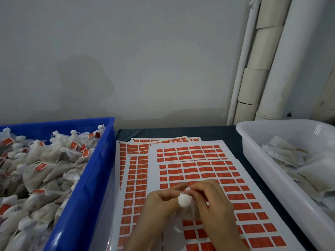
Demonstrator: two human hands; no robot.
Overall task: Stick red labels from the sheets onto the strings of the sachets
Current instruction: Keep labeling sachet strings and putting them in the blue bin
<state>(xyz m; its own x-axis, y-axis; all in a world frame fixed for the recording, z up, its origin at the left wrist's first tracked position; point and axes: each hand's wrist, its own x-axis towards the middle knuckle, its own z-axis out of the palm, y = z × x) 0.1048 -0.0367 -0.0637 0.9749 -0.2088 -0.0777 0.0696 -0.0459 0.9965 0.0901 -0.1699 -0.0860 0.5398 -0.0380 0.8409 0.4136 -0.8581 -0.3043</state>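
Two bare hands meet low in the middle of the view. The left hand (159, 201) has its fingers curled in, pinching the gathered white top of a small sachet (184, 201). The right hand (213, 201) is curled too, its thumb and forefinger pinching the same tuft from the other side. Whether a string or label sits between the fingertips cannot be made out against the red underneath. The sachet is held just above the sheets of red labels (199, 160), which lie overlapped and fanned out on a dark table (217, 133); each sheet is white with rows of red rectangles. Just beside the sheets on the left stands a blue crate (101, 160) heaped with filled sachets (45, 160), many of them showing a red label at the string. On the right is a white tub (253, 151) holding flat pale sachets (299, 165) in a loose pile. Behind the table rises a plain grey wall (126, 60), with white pipes (268, 69) running up at the far right.
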